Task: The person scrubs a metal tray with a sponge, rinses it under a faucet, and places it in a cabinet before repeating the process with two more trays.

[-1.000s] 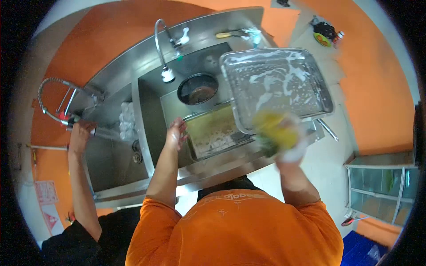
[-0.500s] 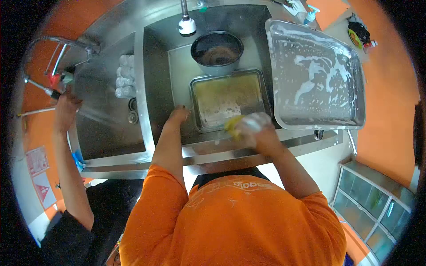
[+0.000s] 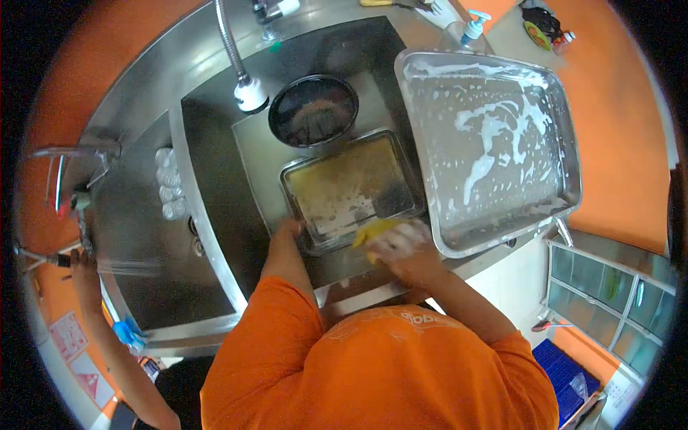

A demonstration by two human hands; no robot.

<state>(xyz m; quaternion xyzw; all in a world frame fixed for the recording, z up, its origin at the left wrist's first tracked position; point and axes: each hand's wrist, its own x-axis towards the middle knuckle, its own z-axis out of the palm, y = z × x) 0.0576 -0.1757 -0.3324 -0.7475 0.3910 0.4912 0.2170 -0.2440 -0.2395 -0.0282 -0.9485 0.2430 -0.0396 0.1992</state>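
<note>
A small rectangular metal tray (image 3: 344, 193) lies in the sink basin, its surface wet and yellowish brown. At its near left corner, my left hand (image 3: 289, 231) grips the rim, with the fingertips partly hidden. Suds cover my right hand (image 3: 407, 247), which is closed on a yellow sponge (image 3: 374, 231) at the tray's near right edge. Behind the tray stands a round black pan (image 3: 314, 111) with brownish residue inside. A large metal tray (image 3: 494, 143) streaked with white foam rests tilted over the sink's right side.
A spray head (image 3: 251, 94) hangs over the basin. In the left basin are several clear cups (image 3: 170, 183). A co-worker's hand (image 3: 84, 272) sprays water there. A soap pump bottle (image 3: 469, 32) stands behind the large tray.
The view has turned and shifted, so the sink appears tilted. My right hand has moved the sponge slightly along the tray's near edge. My left hand stays at the tray's left corner.
</note>
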